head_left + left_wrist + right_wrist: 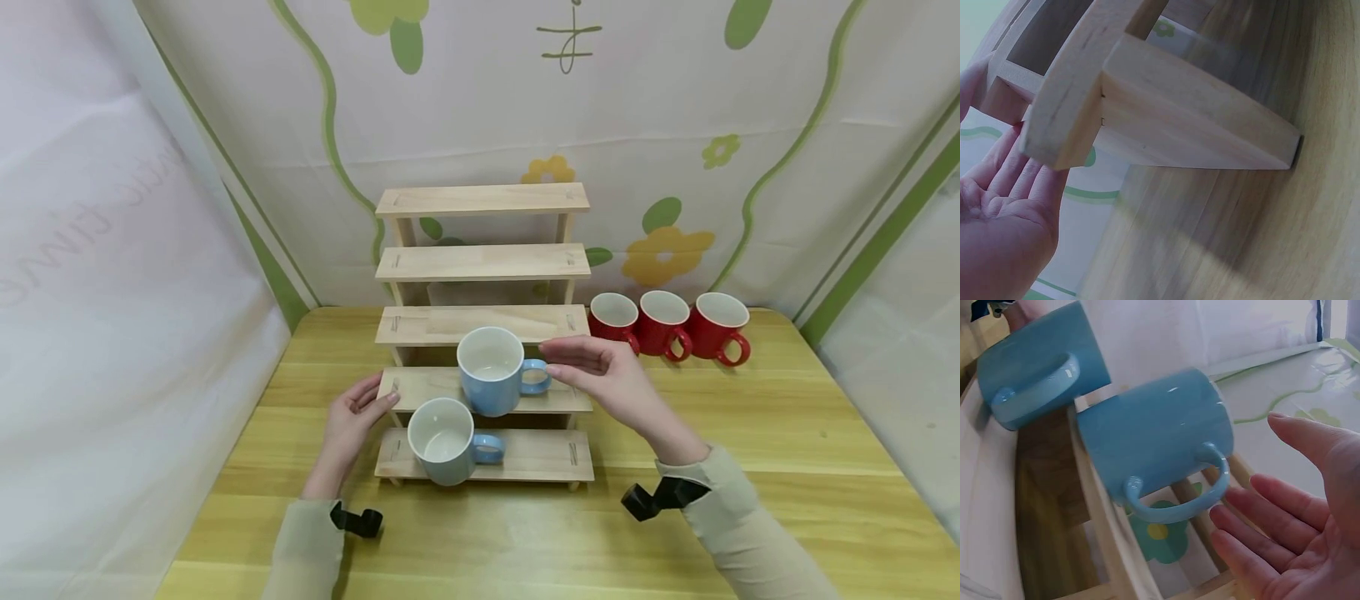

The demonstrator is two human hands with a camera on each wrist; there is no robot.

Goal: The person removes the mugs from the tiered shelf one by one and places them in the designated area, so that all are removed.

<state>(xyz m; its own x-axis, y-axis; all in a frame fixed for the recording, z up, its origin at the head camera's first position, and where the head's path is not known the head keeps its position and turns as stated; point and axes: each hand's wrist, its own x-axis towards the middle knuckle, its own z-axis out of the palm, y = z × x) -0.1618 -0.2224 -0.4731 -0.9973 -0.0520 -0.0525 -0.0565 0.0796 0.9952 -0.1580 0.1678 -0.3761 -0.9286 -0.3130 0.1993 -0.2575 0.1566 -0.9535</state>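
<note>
A stepped wooden display stand (483,326) stands on the table. One blue mug (491,371) sits upright on its second step from the bottom, and another blue mug (442,442) on the lowest step; both handles point right. My right hand (600,371) is beside the upper mug's handle (1179,512), fingers extended and thumb apart, holding nothing. At the left end of the second step, my left hand (356,421) grips the board (1063,103), thumb on top and fingers beneath. The thumb is mostly cut off in the left wrist view.
A red mug (613,315), a second red mug (663,321) and a third red mug (718,325) stand in a row right of the stand, at the back of the wooden table (675,533). A printed fabric backdrop (465,100) rises behind.
</note>
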